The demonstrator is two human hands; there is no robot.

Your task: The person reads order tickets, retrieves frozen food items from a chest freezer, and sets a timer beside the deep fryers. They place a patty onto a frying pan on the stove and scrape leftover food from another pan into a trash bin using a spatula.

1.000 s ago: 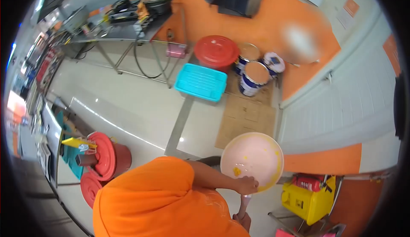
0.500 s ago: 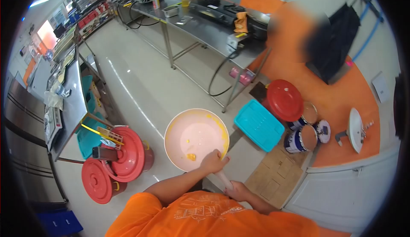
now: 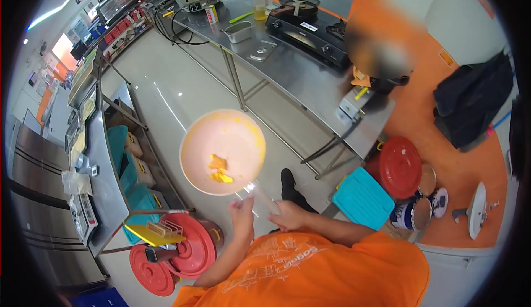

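Observation:
My right hand [image 3: 285, 216] is wrapped round the pale handle of a deep frying pan [image 3: 194, 141]. The pan is held above the floor, its pinkish inside facing up, with yellow smears along the wall. Low in it lies a clump of cooked egg-like scraps [image 3: 219, 169], yellow and light brown. Just below the pan's rim, left of the handle, is my left hand [image 3: 243, 210], its fingers drawn together. Whether anything is between those fingers I cannot make out.
A steel table [image 3: 315, 94] ahead carries a gas stove [image 3: 307, 39], a steel container [image 3: 239, 32] and an oil bottle [image 3: 259, 6]. At left stands another steel table [image 3: 110, 196]. Red lidded bins [image 3: 191, 246] sit lower left; a turquoise lid [image 3: 363, 199] and paint buckets [image 3: 409, 213] are at right.
My left hand has come off the pan near its rim and dropped to the left of the handle. The scraps have gathered into a larger clump. The view has turned and moved nearer the stove table.

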